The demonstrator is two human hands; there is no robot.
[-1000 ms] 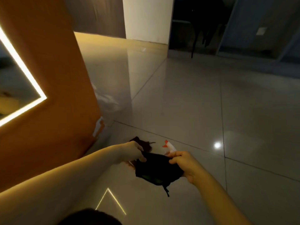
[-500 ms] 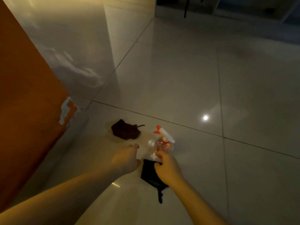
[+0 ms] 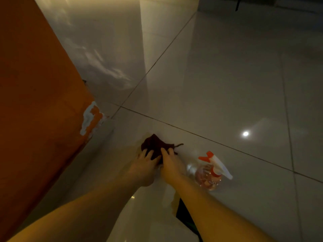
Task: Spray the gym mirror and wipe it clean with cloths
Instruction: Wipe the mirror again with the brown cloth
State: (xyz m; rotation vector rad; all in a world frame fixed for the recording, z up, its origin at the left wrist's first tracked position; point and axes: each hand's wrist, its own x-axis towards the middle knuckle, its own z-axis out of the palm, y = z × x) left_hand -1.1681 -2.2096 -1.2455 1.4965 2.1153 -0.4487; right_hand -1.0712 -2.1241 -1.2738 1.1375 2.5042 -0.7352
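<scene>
A dark maroon cloth [image 3: 154,145] lies crumpled on the glossy floor tiles. My left hand [image 3: 144,165] and my right hand [image 3: 170,165] both reach onto its near edge, fingers curled into the fabric. A clear spray bottle [image 3: 208,177] with a white and red trigger head stands just right of my right hand. A black cloth [image 3: 183,213] lies on the floor under my right forearm, mostly hidden. The mirror is out of view.
An orange wall [image 3: 38,95] with chipped paint at its lower corner rises on the left. Glossy grey floor tiles [image 3: 227,75] stretch ahead and to the right, with a bright light reflection on them.
The black cloth went from both hands down to the floor. Both hands moved forward to the maroon cloth and took hold of it. The view tilted down, losing the lit mirror.
</scene>
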